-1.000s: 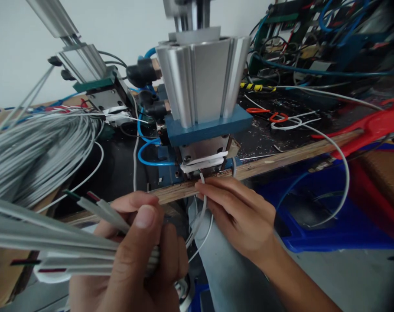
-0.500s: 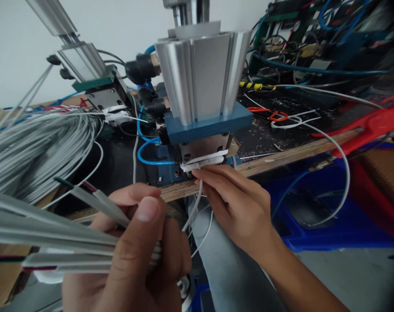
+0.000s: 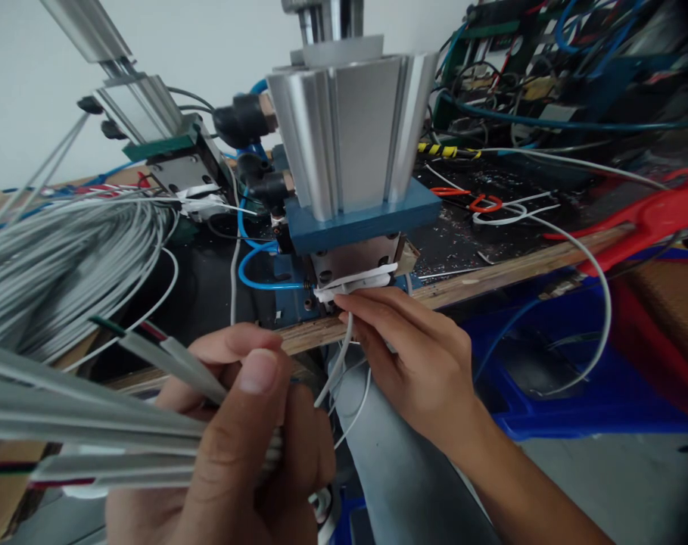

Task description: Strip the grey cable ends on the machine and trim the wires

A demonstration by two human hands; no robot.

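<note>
My left hand is closed round a bundle of grey cables; several ends point left, and some show dark green and red inner wires. My right hand pinches a single grey cable just below the press's white-wrapped jaw. The cable's upper end meets the jaw, and its tip is hidden there. Above it stands the pneumatic press, a silver cylinder block on a blue plate. Below my hands the cable hangs toward my lap.
A large coil of grey cable lies at left, beside a second press. Orange-handled scissors and loose wire lie on the black bench. A red clamp sits at the wooden edge. Blue stools stand below.
Almost nothing differs. My left hand and its cable bundle have shifted very slightly; my right hand stays at the press jaw.
</note>
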